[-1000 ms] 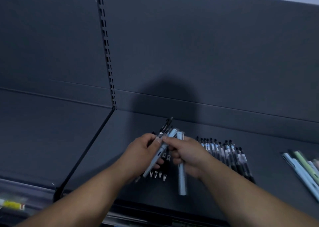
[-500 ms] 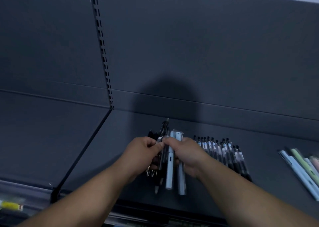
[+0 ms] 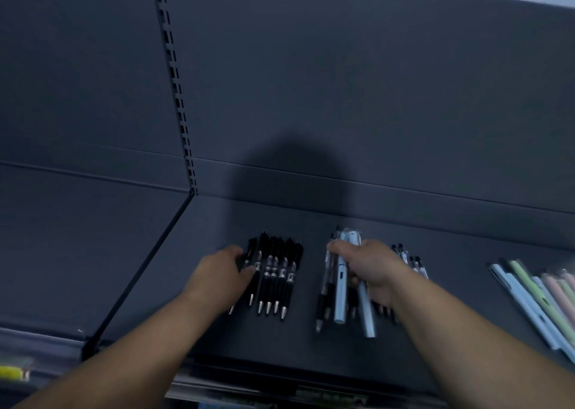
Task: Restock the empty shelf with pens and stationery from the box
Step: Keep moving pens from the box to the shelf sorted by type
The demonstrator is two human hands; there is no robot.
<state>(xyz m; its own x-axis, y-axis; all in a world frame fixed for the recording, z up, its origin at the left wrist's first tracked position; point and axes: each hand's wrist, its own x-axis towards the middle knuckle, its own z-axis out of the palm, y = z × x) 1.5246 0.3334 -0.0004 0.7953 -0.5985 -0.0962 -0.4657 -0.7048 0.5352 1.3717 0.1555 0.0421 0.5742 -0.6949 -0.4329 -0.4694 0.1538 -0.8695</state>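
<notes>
On the dark shelf (image 3: 311, 340) lies a row of several black pens (image 3: 277, 271), tips toward me. My left hand (image 3: 224, 271) rests at the left end of that row, fingers touching the outermost pens. My right hand (image 3: 370, 268) grips a bundle of pale blue and dark pens (image 3: 340, 293) just above the shelf, to the right of the black row. Behind that hand, more black-and-white pens (image 3: 407, 257) lie partly hidden.
Pastel pens (image 3: 541, 296) in blue, green and pink lie at the right end of the shelf. A slotted upright (image 3: 175, 91) and a thin divider (image 3: 140, 271) bound the bay on the left. Bare shelf lies left of the divider. A yellow tag (image 3: 12, 373) shows at bottom left.
The hands, together over one bundle before, have parted. The black pens now lie in a row under my left hand; my right hand has carried the blue and dark pens to the right.
</notes>
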